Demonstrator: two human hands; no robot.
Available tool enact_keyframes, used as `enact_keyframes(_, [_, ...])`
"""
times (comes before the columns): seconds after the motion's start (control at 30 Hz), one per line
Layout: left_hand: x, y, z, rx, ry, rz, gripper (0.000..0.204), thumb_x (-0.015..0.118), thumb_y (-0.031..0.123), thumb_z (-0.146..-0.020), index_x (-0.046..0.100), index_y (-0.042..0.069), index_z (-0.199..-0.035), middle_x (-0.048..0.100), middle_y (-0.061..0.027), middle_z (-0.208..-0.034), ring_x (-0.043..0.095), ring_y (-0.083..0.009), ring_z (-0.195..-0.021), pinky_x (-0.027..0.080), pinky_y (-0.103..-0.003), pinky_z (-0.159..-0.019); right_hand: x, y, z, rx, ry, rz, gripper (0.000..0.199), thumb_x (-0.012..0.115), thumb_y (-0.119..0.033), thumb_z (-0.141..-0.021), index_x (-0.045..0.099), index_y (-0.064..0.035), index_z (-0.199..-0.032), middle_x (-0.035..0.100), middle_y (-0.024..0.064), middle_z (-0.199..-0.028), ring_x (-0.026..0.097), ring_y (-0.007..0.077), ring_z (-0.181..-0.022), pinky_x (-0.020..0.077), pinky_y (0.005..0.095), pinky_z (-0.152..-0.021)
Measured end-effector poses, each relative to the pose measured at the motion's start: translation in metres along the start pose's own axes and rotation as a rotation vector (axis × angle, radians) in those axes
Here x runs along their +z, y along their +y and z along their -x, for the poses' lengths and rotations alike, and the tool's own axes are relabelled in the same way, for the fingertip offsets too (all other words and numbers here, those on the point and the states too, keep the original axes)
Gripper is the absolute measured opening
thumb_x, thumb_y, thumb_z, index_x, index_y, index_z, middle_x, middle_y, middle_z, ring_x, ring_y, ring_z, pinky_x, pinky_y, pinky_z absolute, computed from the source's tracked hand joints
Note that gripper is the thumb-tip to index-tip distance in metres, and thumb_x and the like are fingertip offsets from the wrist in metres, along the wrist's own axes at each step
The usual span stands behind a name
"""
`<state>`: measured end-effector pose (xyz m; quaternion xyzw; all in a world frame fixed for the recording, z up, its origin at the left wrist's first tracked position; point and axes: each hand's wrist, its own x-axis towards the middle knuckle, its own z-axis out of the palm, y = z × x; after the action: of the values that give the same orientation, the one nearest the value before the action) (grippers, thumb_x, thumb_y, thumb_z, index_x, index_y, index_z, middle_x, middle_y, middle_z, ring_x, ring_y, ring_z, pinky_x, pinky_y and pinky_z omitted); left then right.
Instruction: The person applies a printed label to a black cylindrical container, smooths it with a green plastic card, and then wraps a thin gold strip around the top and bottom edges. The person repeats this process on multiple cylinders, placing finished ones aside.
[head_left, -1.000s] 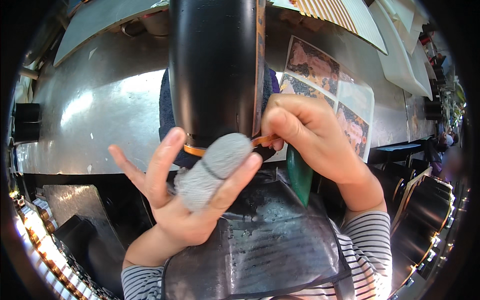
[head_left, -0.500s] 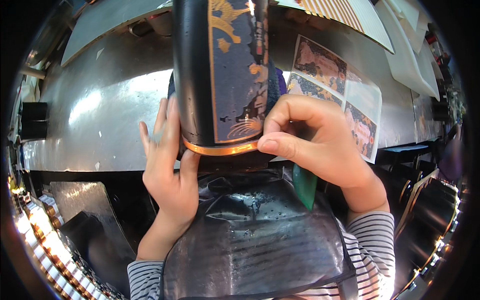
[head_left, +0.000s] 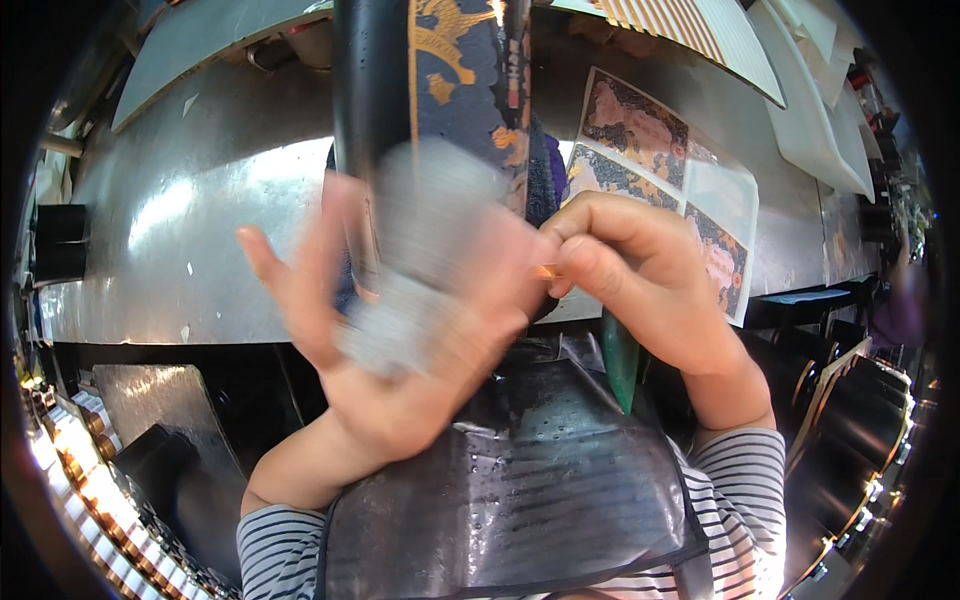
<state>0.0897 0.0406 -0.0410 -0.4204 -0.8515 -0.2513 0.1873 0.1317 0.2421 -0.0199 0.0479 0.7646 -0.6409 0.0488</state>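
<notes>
Grey cloth (head_left: 420, 270) blurs in raised, spread left hand (head_left: 400, 330).

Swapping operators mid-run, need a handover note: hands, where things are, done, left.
Left hand: motion-blurred, fingers spread, a grey cloth wad against its palm and fingers, in front of the tall black cylinder.
Right hand: fingertips pinched at the cylinder's right edge beside a thin orange band; a green pointed tool hangs below the hand.
Cylinder: upright over the dark apron, with a gold and blue patterned decal on it.
Printed decal sheets lie on the metal surface behind.
Done: decal is on the cylinder.
Left: cannot tell how much of it is pressed down; blur hides the contact.
</notes>
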Motion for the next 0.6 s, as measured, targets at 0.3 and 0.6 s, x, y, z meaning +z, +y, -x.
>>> enact_keyframes(0.3, [-0.008, -0.012, 0.047, -0.248, -0.016, 0.174, 0.046, 0.065, 0.014, -0.083, 0.054, 0.008, -0.127, 0.05, -0.0188, -0.131, 0.042, -0.0362, -0.128, 0.006, -0.062, -0.108, 0.006, 0.0, -0.005, -0.027, -0.062, -0.019, 0.019, 0.073, -0.014, -0.081, 0.06, -0.0008, -0.075, 0.058, -0.0027, -0.069, 0.048, 0.0014, -0.061, 0.0381, 0.0178, -0.054])
enact_keyframes(0.6, [-0.002, 0.018, 0.016, 0.124, -0.006, -0.17, 0.034, 0.074, 0.017, -0.073, 0.07, 0.032, -0.103, 0.043, -0.008, -0.121, 0.038, -0.022, -0.122, 0.004, -0.06, -0.11, 0.002, -0.001, -0.001, -0.024, -0.029, -0.003, 0.025, 0.052, -0.017, -0.096, 0.061, 0.0021, -0.083, 0.061, 0.0027, -0.072, 0.054, 0.007, -0.066, 0.0454, 0.0221, -0.061])
